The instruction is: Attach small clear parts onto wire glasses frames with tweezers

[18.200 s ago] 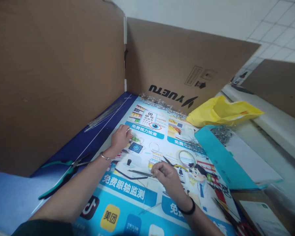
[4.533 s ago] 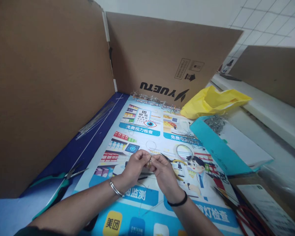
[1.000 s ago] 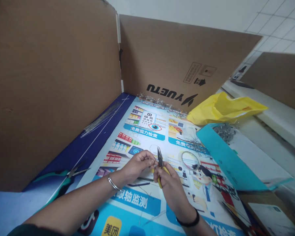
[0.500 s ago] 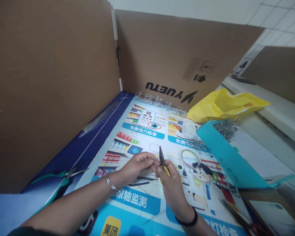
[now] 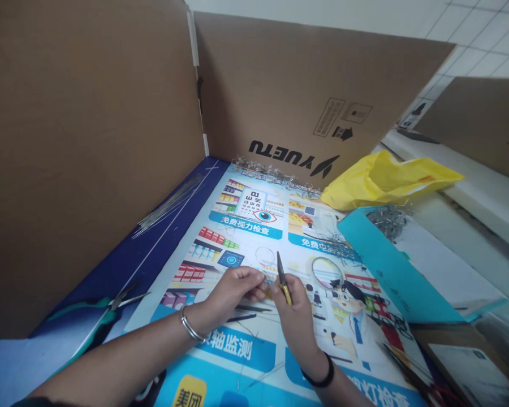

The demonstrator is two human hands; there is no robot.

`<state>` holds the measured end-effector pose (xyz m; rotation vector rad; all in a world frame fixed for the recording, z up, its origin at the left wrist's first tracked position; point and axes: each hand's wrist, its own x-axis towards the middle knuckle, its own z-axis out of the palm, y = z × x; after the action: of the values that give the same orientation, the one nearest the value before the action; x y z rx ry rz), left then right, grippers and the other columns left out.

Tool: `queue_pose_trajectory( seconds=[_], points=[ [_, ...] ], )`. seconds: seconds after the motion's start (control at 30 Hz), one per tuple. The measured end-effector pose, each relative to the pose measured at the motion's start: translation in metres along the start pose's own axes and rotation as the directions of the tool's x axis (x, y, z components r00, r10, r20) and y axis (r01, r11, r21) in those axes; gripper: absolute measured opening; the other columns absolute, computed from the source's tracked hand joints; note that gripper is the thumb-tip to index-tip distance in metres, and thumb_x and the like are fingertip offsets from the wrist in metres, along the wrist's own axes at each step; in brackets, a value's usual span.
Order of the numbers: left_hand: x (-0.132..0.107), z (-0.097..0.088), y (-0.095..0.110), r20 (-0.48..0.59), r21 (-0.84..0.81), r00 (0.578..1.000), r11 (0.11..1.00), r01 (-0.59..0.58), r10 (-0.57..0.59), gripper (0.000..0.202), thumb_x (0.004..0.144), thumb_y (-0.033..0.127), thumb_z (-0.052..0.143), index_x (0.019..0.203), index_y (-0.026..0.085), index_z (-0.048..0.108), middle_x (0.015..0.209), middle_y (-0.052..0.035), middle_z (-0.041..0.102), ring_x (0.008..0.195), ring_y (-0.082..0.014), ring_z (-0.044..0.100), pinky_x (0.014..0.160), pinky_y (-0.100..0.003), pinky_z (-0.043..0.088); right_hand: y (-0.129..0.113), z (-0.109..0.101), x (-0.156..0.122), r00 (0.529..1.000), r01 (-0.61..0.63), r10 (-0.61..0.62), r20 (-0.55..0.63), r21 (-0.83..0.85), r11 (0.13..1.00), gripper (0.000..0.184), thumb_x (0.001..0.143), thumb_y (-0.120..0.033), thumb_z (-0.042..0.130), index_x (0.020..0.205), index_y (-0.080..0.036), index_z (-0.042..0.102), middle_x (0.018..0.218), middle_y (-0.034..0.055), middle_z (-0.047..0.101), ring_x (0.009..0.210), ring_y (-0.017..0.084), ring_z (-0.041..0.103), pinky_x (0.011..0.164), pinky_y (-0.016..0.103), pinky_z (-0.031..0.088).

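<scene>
My right hand (image 5: 294, 308) grips small yellow-handled pliers (image 5: 282, 278), whose dark tips point up and away from me. My left hand (image 5: 233, 289) is pinched shut just to the left of the pliers, on a small piece that I cannot make out. Both hands hover over a blue printed poster (image 5: 254, 226) that covers the table. A thin wire ring (image 5: 265, 255) lies on the poster just beyond my fingers. A silver bangle is on my left wrist and a black band on my right.
Cardboard walls (image 5: 89, 141) stand to the left and behind. Teal-handled pliers (image 5: 97, 316) lie at the left, straight wires (image 5: 169, 203) along the left wall. A yellow bag (image 5: 385, 178), a teal folder (image 5: 377, 260) with metal bits (image 5: 388, 215) and red-handled scissors (image 5: 428, 390) are at the right.
Over the last second my hands stayed together, shifting slightly right; the pliers' tips tilted a little. Earlier the right hand picked the pliers up from the poster.
</scene>
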<state>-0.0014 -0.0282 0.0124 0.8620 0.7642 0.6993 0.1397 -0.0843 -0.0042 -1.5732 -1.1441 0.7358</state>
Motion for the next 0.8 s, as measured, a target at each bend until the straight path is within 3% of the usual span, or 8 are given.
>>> queue_pose_trajectory(
  seconds=[0.17,0.5,0.6,0.7,0.73,0.8],
  points=[
    [0.002,0.0,0.001,-0.018,0.04,1.0,0.999,0.023,-0.022,0.028,0.076,0.038,0.065,0.076,0.01,0.064,0.069,-0.0061,0.066,0.06,-0.0112,0.058,0.058,-0.022,0.043,0.0,0.003,-0.002,0.998,0.048,-0.048,0.042,0.002,0.999,0.013,0.082,-0.031,0.053,0.089,-0.021,0.051,0.083,0.0016,0.06,0.08,0.017,0.057,0.072,0.03,0.046],
    [0.005,-0.003,0.003,-0.044,0.13,0.998,0.991,-0.036,0.042,0.025,0.075,0.036,0.066,0.071,0.013,0.058,0.067,-0.0036,0.065,0.061,-0.0116,0.056,0.059,-0.023,0.04,0.001,0.003,-0.006,0.986,0.061,-0.056,0.158,-0.028,0.998,0.014,0.082,-0.032,0.054,0.09,-0.02,0.053,0.084,0.0025,0.062,0.079,0.017,0.059,0.071,0.028,0.047],
    [0.004,-0.003,0.005,-0.028,0.09,0.998,0.994,-0.061,0.064,0.021,0.075,0.031,0.066,0.069,0.013,0.056,0.065,-0.0032,0.064,0.06,-0.0104,0.055,0.06,-0.022,0.04,-0.001,0.0,-0.007,0.977,0.086,-0.077,0.201,-0.036,0.996,0.015,0.083,-0.033,0.052,0.091,-0.02,0.053,0.083,0.0029,0.062,0.078,0.017,0.059,0.069,0.027,0.048],
    [0.004,-0.004,0.006,-0.022,-0.017,0.997,0.997,-0.07,0.07,0.02,0.076,0.027,0.065,0.067,0.014,0.053,0.065,-0.002,0.064,0.058,-0.0089,0.055,0.059,-0.022,0.041,0.003,-0.013,-0.004,0.95,0.244,-0.206,0.234,-0.147,0.959,0.025,0.086,-0.033,0.049,0.108,-0.02,0.05,0.094,0.0058,0.062,0.084,0.018,0.059,0.072,0.029,0.049],
    [0.004,-0.005,0.007,-0.025,-0.039,0.998,0.997,-0.065,0.064,0.02,0.076,0.027,0.065,0.068,0.014,0.052,0.067,-0.0026,0.065,0.059,-0.0093,0.057,0.059,-0.022,0.042,0.005,-0.02,-0.002,0.925,0.339,-0.281,0.255,-0.222,0.914,0.031,0.087,-0.032,0.049,0.115,-0.02,0.048,0.1,0.0075,0.061,0.089,0.02,0.058,0.075,0.031,0.048],
    [0.004,-0.007,0.007,-0.032,-0.054,0.998,0.997,-0.05,0.049,0.02,0.077,0.03,0.064,0.071,0.014,0.053,0.075,-0.0047,0.067,0.063,-0.0115,0.062,0.058,-0.022,0.043,0.009,-0.034,0.004,0.83,0.553,-0.451,0.328,-0.387,0.738,0.039,0.086,-0.031,0.051,0.123,-0.019,0.045,0.108,0.01,0.058,0.097,0.023,0.054,0.083,0.037,0.045]
  ],
)
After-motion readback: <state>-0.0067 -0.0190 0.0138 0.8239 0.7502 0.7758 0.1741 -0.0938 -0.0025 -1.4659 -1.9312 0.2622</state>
